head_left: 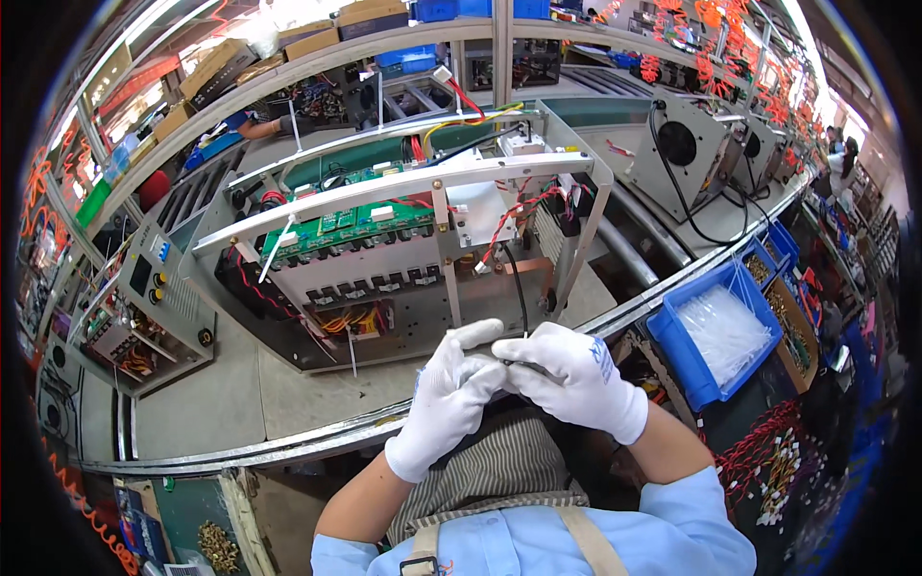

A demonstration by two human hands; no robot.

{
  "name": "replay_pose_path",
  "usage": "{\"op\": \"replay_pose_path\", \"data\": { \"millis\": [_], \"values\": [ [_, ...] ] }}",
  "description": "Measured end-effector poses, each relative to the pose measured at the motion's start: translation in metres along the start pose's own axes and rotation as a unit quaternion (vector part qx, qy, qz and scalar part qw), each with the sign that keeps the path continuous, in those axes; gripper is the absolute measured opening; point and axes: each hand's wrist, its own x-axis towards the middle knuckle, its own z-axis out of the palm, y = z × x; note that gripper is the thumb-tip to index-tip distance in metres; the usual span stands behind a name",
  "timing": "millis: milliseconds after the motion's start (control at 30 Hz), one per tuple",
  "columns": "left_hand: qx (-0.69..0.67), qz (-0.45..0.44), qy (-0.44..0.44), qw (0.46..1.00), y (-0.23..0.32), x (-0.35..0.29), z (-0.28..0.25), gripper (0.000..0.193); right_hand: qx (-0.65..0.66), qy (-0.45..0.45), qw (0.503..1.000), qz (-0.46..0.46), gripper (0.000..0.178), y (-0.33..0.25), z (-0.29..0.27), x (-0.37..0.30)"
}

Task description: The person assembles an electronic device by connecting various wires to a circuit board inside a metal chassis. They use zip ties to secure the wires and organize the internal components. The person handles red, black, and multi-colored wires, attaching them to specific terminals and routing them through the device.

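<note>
My left hand (449,398) and my right hand (576,377), both in white gloves, meet fingertip to fingertip in front of the near edge of the bench. A thin black cable (520,293) hangs out of the open metal machine housing (384,350) and runs down into my right fingers, which pinch it. The left thumb and fingers are closed against the same spot; what they grip is hidden by the gloves. Inside the housing sit green circuit boards (360,219), a white metal plate (482,213) and a twisted red-and-white wire (504,226) with a white plug.
A blue bin (706,336) of clear plastic ties stands at the right, beside trays of small metal parts (792,326). Another open unit (144,307) is at the left, and a grey fan unit (677,154) behind right. Across the line, a co-worker's gloved hand (291,125) reaches in.
</note>
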Motion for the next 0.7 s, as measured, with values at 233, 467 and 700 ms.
{"op": "replay_pose_path", "data": {
  "millis": [233, 467, 700],
  "values": [
    [-0.01, 0.038, 0.035, 0.999, -0.001, 0.012, -0.013, 0.044, 0.112, 0.04, 0.98, 0.161, 0.017, 0.017, -0.013, 0.007],
    [-0.051, 0.033, 0.058, 0.996, -0.02, 0.024, -0.018, 0.032, 0.08, 0.027, 0.986, 0.143, 0.024, 0.041, 0.002, 0.008],
    [-0.135, 0.037, 0.063, 0.988, -0.036, 0.046, -0.016, 0.035, 0.084, -0.061, 0.98, 0.169, 0.024, 0.035, 0.006, 0.024]
  ]
}}
